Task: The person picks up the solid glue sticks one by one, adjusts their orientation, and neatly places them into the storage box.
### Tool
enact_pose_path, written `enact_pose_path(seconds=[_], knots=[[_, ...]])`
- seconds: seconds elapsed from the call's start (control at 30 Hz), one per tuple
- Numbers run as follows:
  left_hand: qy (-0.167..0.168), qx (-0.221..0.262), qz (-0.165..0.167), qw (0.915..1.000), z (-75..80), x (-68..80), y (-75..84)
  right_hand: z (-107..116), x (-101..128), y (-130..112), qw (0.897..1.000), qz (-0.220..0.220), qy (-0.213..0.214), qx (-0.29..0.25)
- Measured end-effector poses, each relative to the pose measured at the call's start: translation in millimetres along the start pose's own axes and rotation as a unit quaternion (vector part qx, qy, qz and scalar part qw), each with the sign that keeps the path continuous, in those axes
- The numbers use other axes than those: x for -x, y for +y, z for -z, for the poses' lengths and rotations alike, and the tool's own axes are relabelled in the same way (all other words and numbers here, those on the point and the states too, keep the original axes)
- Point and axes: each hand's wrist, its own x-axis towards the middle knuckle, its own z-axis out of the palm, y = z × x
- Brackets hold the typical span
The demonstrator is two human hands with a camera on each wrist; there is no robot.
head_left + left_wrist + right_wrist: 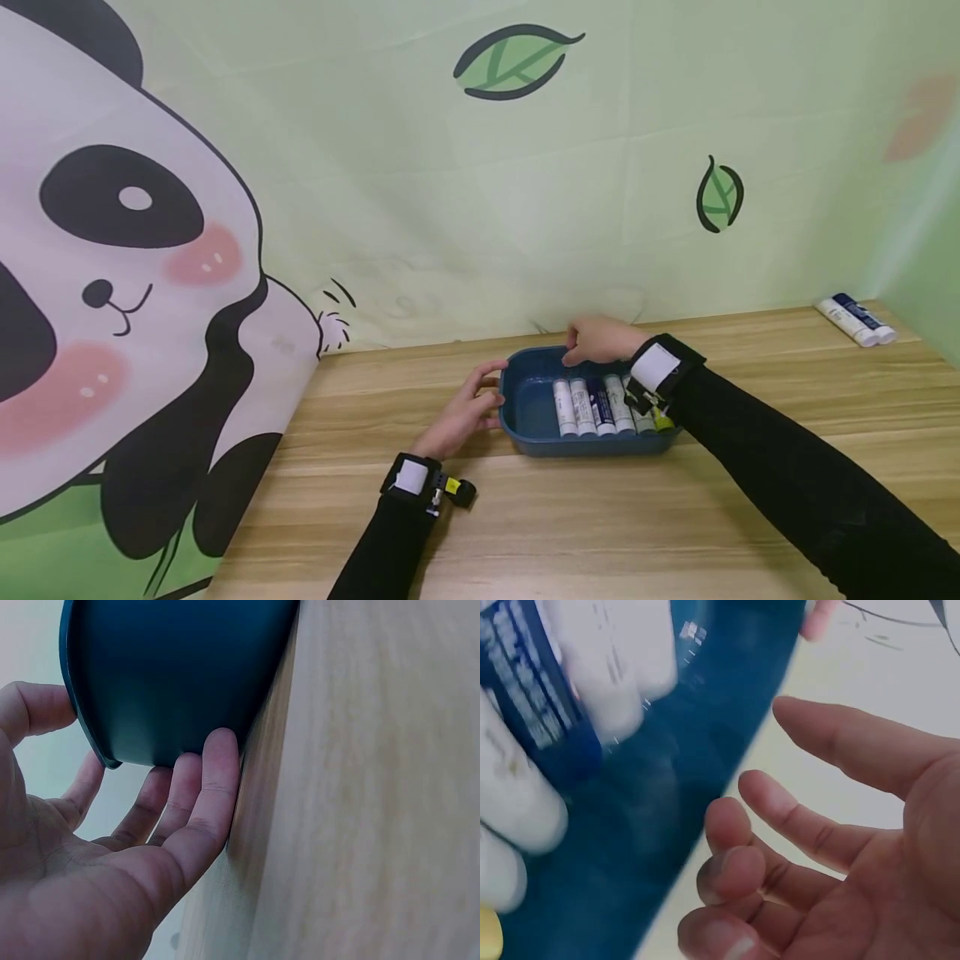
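Panda print (135, 275) on the wall, left of the left hand. Left hand (463, 414): fingers spread and lightly bent, fingertips against the left end of the blue tray (531, 400), no tube in it. Tray sits on the wood table (375, 400), just right of that hand; bare tray floor nearest it. Then a row of tubes in the tray, side by side: two white tubes (573, 408), navy tube (601, 407), two pale tubes (619, 404), yellow-green tube (662, 421) partly hidden by the right wrist gear. Row is on the near side of the right hand. Right hand (603, 339): at the tray's far rim, fingers loosely bent, thumb apart, holding nothing; can't tell if it touches the rim. Well right of it, on the table: white tube (846, 322) beside a dark blue tube (865, 317).
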Motion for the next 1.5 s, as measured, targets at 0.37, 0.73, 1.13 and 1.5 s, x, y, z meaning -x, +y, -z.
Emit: enact_pose_path(seconds=[0.37,0.73,1.13,1.5], knots=[[0.002,-0.008,0.000,1.0000,1.0,1.3,2.1,44.4,20.2,43.1,0.996,-0.042,0.050,-0.065],[0.003,-0.003,-0.005,1.0000,1.2,1.2,4.5,63.1,46.8,113.3,0.988,-0.079,0.089,-0.094],[0.001,-0.007,-0.002,1.0000,1.4,0.7,4.6,65.6,67.4,174.8,0.981,-0.123,0.103,-0.106],[0.000,0.003,0.002,1.0000,-0.6,3.1,-0.9,75.2,94.6,210.7,0.978,-0.151,0.092,-0.111]])
